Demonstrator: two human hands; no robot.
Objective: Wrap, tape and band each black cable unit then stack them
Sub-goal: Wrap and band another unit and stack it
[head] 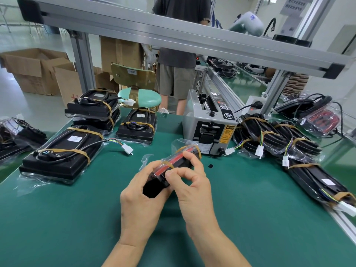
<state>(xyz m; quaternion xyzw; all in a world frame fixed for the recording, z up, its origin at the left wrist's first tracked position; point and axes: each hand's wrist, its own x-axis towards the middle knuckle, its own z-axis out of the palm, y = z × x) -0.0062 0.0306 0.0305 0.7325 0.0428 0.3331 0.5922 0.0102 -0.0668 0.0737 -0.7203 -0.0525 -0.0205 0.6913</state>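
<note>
Two hands: both hold one black cable unit (173, 166) just above the green table (250, 209), in the middle of the frame.
Left hand (142, 197): fingers curl under the near end of the unit and grip it.
Right hand (192, 185): thumb and fingers pinch the top edge of the unit; the hand hides part of that side.
Unit in hand: black with a red strip, inside a clear bag, with two tan rubber bands (167, 164) round it.
Left pile: four banded units – a big one (59, 153) lying flat, one (137, 123) behind it, and two stacked (92, 108) at the back.
Right pile: a heap of bagged black units (277, 137) with cords and white plugs – I cannot count them well.
Tape machine (210, 122): one grey box, just behind the hands.
Far right: one bagged part with a red light (325, 118).
Small black bit (210, 166): one, on the table beside the right hand.
Behind the table: one green stool (139, 97), brown boxes (38, 70) at upper left, and one person (177, 60) standing, partly hidden by the metal rail (173, 33).
</note>
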